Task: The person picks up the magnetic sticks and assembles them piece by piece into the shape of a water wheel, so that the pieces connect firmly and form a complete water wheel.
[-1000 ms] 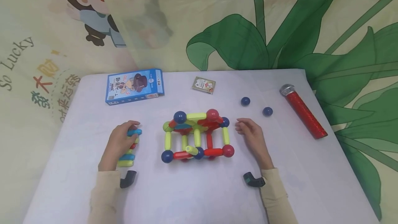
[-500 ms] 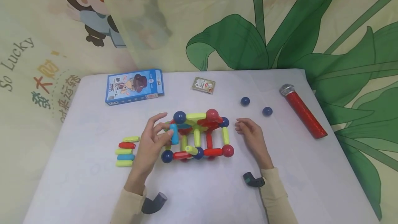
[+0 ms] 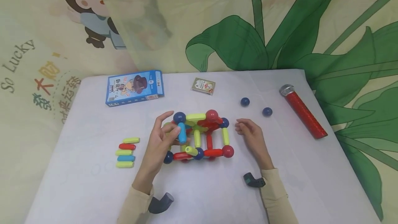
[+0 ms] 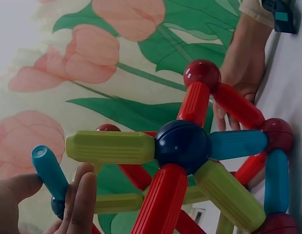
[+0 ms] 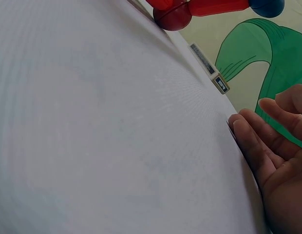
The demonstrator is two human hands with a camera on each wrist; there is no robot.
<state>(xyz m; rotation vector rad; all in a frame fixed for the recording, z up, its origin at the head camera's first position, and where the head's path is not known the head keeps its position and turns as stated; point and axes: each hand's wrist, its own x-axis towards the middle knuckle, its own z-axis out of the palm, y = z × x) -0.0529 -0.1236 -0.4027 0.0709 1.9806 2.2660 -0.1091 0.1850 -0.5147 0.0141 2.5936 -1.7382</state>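
Note:
My left hand (image 3: 160,141) pinches a blue rod (image 3: 182,133) between thumb and fingers. One end of that rod is at the dark blue ball (image 3: 179,117) on the upper left corner of a frame built from rods and balls. In the left wrist view the pinched blue rod (image 4: 49,168) tilts, its free end toward the camera and its other end at a dark blue ball (image 4: 57,207). A yellow-green rod (image 3: 191,150) sticks out from the frame's front middle ball. My right hand (image 3: 251,134) rests on the table right of the frame, fingers loosely curled, holding nothing.
Left of the frame lie several loose rods in a column, among them a red rod (image 3: 127,146). Two dark blue balls (image 3: 245,102) sit behind my right hand. Farther back are a blue box (image 3: 134,88), a small card box (image 3: 203,85) and a red microphone (image 3: 303,111).
My left hand has lifted the blue rod from the column at the left and carried it right to the frame's upper left ball. My right hand has stayed in place.

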